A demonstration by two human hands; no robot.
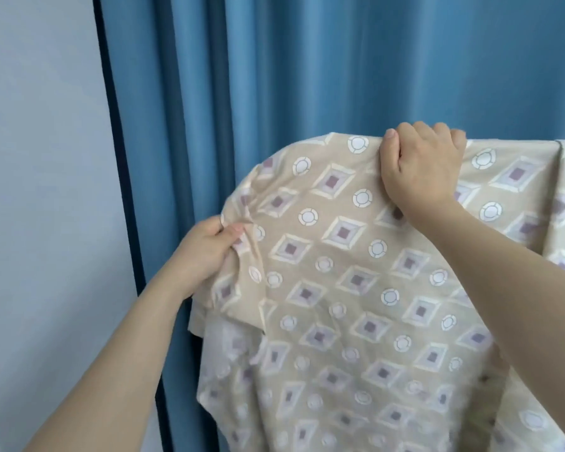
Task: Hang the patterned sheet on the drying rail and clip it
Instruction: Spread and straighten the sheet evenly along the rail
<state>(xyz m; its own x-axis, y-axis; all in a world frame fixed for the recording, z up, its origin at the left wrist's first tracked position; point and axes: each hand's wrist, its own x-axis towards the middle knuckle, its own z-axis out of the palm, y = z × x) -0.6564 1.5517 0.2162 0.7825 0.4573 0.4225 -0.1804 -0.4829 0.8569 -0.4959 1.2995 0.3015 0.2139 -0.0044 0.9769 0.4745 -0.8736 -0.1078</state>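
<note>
A pale wall (40,190) fills the far left, and beside it a blue curtain (242,76) hangs in long folds behind everything else. In front of the curtain, the left hand (203,249) pinches the patterned sheet (340,288): thumb and curled fingers (234,231) are closed together on a bunched fold at the cloth's left edge, which puckers into creases just right of the fingertips. Below that grip the beige fabric, printed with diamonds and rings, hangs loosely down past the forearm. Up and to the right, the sheet rises to a straight top edge, draped over a support hidden under the cloth. The right hand (421,161) grips that top edge, its fingers curled over the far side and its thumb (388,138) pressed against the near face. Right of those fingers, the draped edge runs on level to the frame's border.
</note>
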